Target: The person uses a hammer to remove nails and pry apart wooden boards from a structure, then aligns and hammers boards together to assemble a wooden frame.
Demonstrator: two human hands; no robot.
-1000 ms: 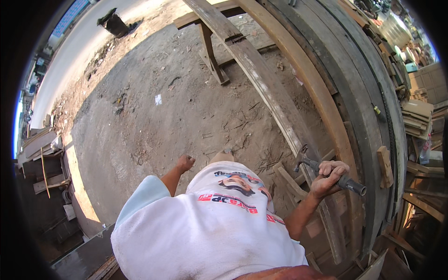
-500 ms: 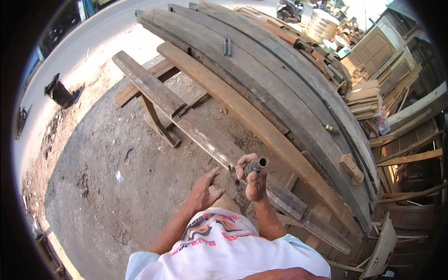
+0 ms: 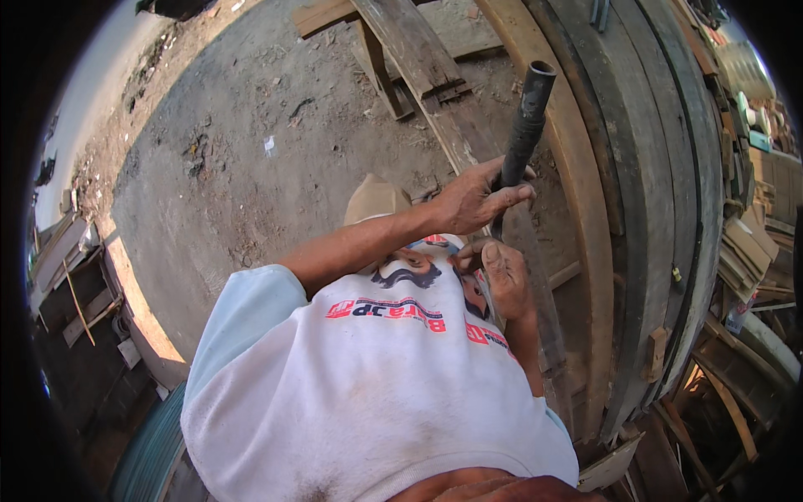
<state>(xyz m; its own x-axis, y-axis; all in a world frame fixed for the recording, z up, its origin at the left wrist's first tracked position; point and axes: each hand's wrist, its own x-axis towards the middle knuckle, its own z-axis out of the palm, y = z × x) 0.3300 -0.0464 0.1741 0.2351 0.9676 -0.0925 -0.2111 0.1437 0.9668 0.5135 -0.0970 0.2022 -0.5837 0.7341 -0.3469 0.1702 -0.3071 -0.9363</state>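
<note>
The hammer (image 3: pixel 526 121) is held aslant in the left hand (image 3: pixel 481 198), butt end up and leaning right. Its dark, scuffed handle is tubular, the round end open and hollow. Seen from above, it crosses the brown beam's (image 3: pixel 587 180) left edge; its head cannot be made out.

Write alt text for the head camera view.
A person's left hand grips a dark round handle, with the right hand close beneath it in the picture. Long wooden planks run along the right; dirt ground lies to the left.
</note>
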